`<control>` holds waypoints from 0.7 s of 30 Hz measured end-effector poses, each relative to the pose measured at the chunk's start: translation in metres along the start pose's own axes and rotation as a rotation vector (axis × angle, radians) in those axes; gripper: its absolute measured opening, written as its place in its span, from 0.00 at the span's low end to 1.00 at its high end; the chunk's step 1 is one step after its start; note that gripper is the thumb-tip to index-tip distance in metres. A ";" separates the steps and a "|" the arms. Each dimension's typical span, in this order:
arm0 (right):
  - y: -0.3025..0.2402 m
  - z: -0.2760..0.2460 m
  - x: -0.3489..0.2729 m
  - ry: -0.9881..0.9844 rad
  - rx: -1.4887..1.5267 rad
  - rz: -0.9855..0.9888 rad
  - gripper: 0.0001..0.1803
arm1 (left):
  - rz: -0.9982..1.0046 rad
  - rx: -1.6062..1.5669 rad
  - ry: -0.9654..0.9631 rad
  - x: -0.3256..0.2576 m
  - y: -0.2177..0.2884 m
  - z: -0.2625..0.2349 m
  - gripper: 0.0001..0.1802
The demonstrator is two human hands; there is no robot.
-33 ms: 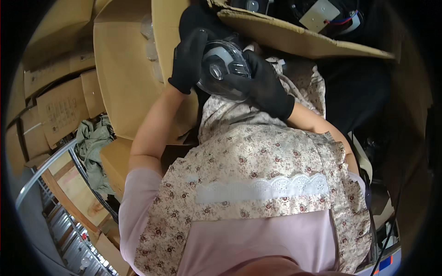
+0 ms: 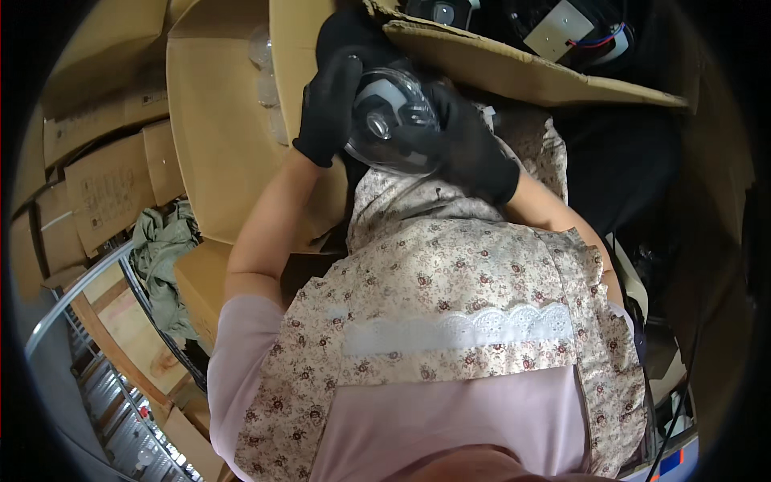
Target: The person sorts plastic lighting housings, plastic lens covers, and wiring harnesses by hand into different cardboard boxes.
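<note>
Between my two black-gloved hands is a round device with a clear plastic dome (image 2: 384,119). Inside the dome show a light-grey part and a small round lens-like piece. My left hand (image 2: 331,104) grips the device along its left side, the thumb pointing up. On the right side, my right hand (image 2: 475,149) holds the dome, its fingers partly blurred and the thumb lying across the clear front. The device is held above my lap, over the flowered apron (image 2: 450,257). Its underside is hidden.
An open cardboard box (image 2: 213,153) at the left holds several clear plastic pieces (image 2: 267,87). Another box's flap (image 2: 538,72) reaches across the upper right, with a pale metal plate (image 2: 560,32) and red and blue wires behind it. Stacked cartons (image 2: 104,185) and a metal rail (image 2: 76,297) lie farther left.
My right hand has shifted slightly to the right and down on the dome and is now more blurred. The left hand keeps its grip.
</note>
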State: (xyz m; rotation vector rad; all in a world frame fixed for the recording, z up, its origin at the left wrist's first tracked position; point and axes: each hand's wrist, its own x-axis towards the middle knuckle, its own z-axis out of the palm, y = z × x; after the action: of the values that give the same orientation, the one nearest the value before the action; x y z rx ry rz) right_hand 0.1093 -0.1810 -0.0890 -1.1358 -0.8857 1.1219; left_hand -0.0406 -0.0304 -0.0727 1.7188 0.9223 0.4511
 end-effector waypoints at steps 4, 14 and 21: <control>-0.043 -0.021 0.024 -0.330 -0.010 0.072 0.22 | 0.443 0.040 0.019 -0.018 0.057 0.014 0.26; -0.022 0.004 -0.032 -0.077 -0.672 -0.301 0.22 | 0.425 0.372 -0.134 -0.079 0.014 -0.003 0.24; 0.012 0.007 -0.029 -0.057 -0.552 -0.686 0.22 | 0.623 0.391 -0.103 -0.096 0.004 0.001 0.25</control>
State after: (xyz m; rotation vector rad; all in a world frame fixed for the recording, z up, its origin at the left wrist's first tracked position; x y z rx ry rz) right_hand 0.0936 -0.2075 -0.0994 -1.0964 -1.5410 0.3462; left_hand -0.0987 -0.1047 -0.0553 2.3698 0.3946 0.6035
